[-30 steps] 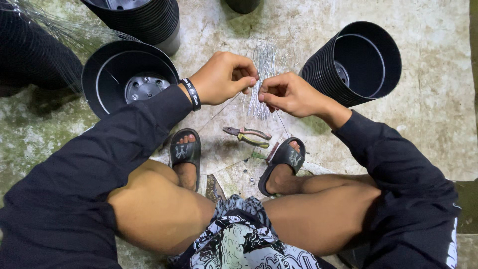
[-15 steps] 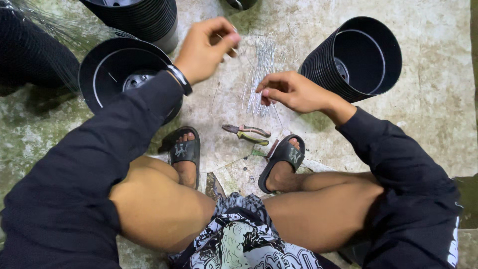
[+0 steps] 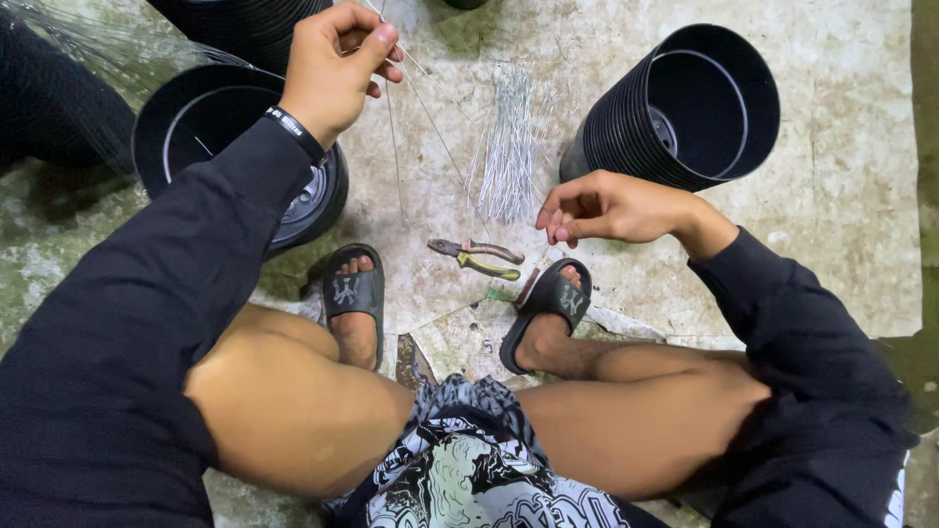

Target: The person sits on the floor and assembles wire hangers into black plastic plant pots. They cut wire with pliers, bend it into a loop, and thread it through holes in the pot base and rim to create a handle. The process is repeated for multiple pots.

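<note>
Currently the person squats on a stained concrete floor [image 3: 841, 196], head camera looking down past both knees. Left hand [image 3: 333, 64] is raised near the top edge of the view, thumb and forefinger pinched shut on thin metal wires [image 3: 411, 108] that trail down and to the right from the pinch. Right hand [image 3: 602, 207] sits lower, fingers curled and tips pinched together just beside the lower end of the wire bundle [image 3: 509, 147]; cannot tell whether a strand is actually between those fingertips. The bundle lies on the floor between 2 groups of black plastic pots: 1 pot [image 3: 210, 137] under the left forearm, and a nested pot stack [image 3: 685, 108] lying on its side just beyond the right hand. Pliers [image 3: 476, 259] with yellow-green handles rest on the floor between the 2 sandalled feet, touching neither hand. Judgement on handling: each wire looks very light, springy and thin, likely to slip from a loose pinch and to kink if bent sharply; cut ends may prick. Best hold appears to be a firm fingertip pinch near 1 end, with the other hand steadying the strand further along.
</note>
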A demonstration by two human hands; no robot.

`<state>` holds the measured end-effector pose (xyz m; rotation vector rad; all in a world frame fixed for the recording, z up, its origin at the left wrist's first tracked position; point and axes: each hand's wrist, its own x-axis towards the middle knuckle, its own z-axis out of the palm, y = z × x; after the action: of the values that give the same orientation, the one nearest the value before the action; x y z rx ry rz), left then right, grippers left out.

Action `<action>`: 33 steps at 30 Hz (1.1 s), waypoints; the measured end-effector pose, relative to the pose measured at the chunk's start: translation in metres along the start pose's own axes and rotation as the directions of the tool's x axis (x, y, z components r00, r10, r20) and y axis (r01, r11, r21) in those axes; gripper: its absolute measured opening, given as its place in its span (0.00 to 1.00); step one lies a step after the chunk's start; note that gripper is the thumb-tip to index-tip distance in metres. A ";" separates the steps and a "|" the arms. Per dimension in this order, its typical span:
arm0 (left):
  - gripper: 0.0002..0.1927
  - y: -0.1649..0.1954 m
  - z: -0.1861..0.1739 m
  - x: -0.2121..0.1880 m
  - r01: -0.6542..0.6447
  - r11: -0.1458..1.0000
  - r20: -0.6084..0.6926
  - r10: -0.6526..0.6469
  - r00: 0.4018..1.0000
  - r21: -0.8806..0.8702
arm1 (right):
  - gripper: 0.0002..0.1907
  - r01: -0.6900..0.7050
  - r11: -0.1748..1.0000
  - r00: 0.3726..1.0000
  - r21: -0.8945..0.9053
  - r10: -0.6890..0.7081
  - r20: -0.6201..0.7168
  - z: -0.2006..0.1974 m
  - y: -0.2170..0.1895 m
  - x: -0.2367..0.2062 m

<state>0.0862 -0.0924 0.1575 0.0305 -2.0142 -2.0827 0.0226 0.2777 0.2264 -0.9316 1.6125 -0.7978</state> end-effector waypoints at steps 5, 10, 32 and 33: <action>0.07 -0.004 -0.001 0.004 0.050 0.998 -0.100 -0.045 0.994 0.046 | 0.21 0.152 0.984 0.971 0.097 -0.130 -0.201 0.009 0.000 -0.005; 0.07 -0.010 -0.005 0.009 0.115 0.993 -0.202 -0.109 0.973 0.017 | 0.07 0.220 0.975 0.935 -0.024 -0.217 -0.281 0.012 0.004 -0.010; 0.07 -0.008 -0.016 0.007 0.023 0.998 -0.167 -0.032 0.985 -0.057 | 0.07 0.218 0.972 0.918 0.087 -0.173 -0.357 0.013 0.015 -0.003; 0.07 -0.008 -0.015 0.007 0.022 0.998 -0.163 -0.032 0.986 -0.062 | 0.06 0.246 0.960 0.915 0.133 -0.185 -0.360 0.014 0.015 -0.001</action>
<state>0.0809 -0.1087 0.1500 0.2127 -1.8645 -2.0820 0.0341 0.2854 0.2108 -0.8869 1.7183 -1.2977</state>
